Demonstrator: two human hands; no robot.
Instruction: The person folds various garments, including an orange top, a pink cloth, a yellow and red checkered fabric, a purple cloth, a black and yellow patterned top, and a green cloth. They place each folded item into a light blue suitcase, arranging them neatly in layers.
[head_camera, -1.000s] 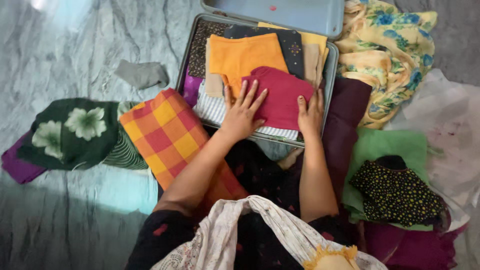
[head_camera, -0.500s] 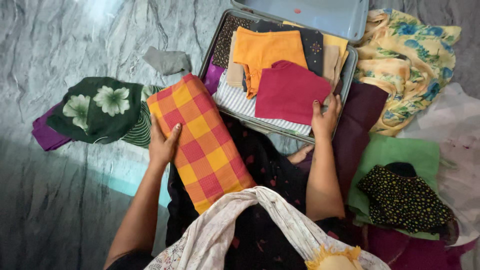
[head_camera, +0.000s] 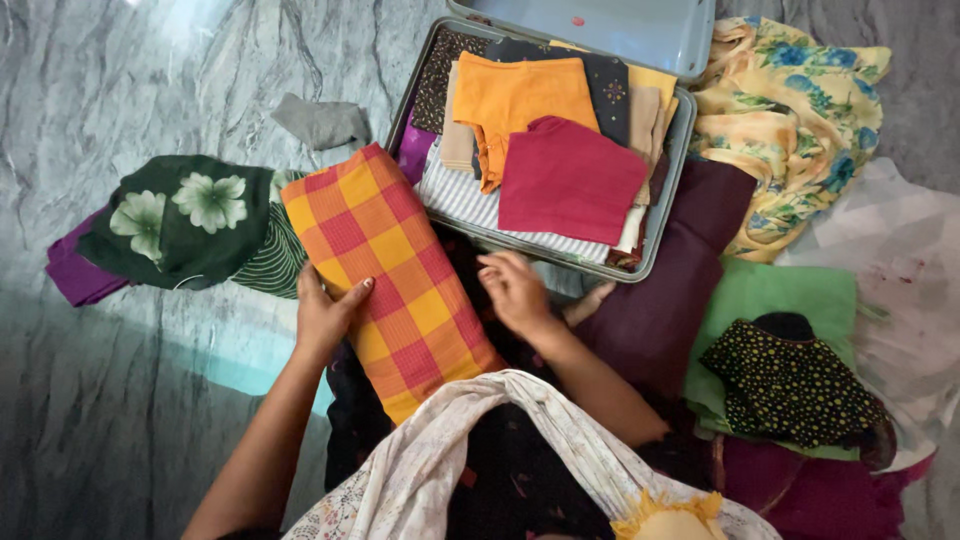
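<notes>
My left hand lies flat on the folded orange-and-red checked cloth, gripping nothing; its long axis slants toward my open, empty right hand alongside.

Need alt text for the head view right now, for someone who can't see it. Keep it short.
Seen from above, a person's left hand rests on the edge of a folded orange, red and yellow checked cloth on a grey marble floor, while the right hand hovers beside it. Behind lies an open grey suitcase packed with folded clothes, a dark red one on top.
</notes>
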